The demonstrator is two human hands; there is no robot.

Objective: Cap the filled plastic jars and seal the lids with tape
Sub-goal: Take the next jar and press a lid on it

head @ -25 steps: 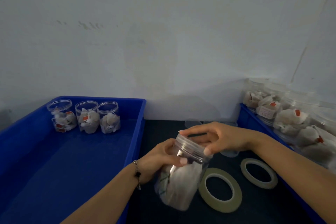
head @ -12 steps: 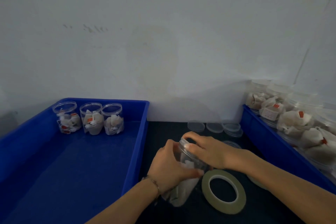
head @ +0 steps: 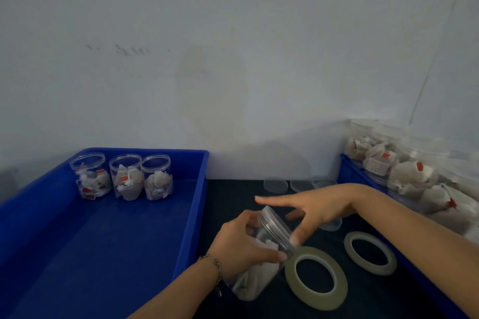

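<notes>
A clear plastic jar (head: 261, 264) filled with white sachets lies tilted over the dark table, its clear lid (head: 274, 225) on top. My left hand (head: 243, 243) grips the jar's body. My right hand (head: 311, 211) hovers over the lid with fingers spread; its thumb tip touches the lid's rim. Two tape rolls lie on the table: a large one (head: 316, 277) just right of the jar and a second (head: 370, 252) further right.
A blue tray (head: 191, 215) at left holds three capped filled jars (head: 124, 176) at its back. Another blue tray (head: 363, 179) at right holds several filled jars (head: 412, 176). Loose clear lids (head: 276, 185) lie by the wall.
My right hand has lifted off the lid and spread its fingers, where before it gripped the lid. The jar has tilted more to the right. The view has tipped upward.
</notes>
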